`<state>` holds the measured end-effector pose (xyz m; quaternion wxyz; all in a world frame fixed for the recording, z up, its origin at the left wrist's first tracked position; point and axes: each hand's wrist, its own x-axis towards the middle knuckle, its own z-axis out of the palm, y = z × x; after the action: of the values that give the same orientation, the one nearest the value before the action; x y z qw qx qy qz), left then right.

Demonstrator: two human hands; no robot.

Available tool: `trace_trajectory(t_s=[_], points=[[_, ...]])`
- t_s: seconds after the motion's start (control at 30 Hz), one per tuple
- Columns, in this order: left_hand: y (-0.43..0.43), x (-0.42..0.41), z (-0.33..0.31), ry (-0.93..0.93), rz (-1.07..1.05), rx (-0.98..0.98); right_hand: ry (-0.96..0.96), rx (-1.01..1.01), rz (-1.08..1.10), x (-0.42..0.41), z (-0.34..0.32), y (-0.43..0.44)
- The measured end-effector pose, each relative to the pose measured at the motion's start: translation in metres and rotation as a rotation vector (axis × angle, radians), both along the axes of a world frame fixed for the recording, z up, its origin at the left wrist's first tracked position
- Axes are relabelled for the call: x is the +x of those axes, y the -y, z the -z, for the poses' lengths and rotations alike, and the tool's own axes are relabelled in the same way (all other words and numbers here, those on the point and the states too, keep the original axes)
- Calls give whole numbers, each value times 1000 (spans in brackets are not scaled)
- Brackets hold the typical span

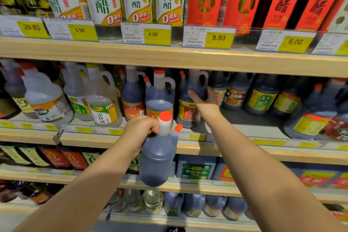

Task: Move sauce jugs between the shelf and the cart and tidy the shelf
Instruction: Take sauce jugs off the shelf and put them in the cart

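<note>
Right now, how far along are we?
Done: rows of jugs stand on the middle shelf. In hand: left hand grips a dark jug off the shelf; right hand holds a shelved jug. Left: shelving the dark jug, perhaps in the bare patch rightward.

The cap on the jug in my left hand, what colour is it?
The jug has an orange-red cap, clearest in the head view.

Showing bright, even lighting from above. Dropping soft shadow beneath the pale wooden shelf board (169,56). Bowing straight edges near corners. Blurring the dark plastic sauce jugs (320,107) at far right.
</note>
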<state>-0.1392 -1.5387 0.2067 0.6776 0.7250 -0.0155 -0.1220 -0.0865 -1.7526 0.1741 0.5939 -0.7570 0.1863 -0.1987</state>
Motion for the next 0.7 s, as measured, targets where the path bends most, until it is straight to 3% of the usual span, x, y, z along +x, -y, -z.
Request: trace_trajectory(t_s=[0.33, 0.47, 0.7], points=[[8, -5, -13, -24, 71, 68, -159, -131, -87, -58, 10, 8], [21, -18, -27, -156, 155, 65, -149, -217, -105, -112, 11, 6], [37, -45, -65, -498, 266, -153, -218, -357, -179, -182, 13, -36]])
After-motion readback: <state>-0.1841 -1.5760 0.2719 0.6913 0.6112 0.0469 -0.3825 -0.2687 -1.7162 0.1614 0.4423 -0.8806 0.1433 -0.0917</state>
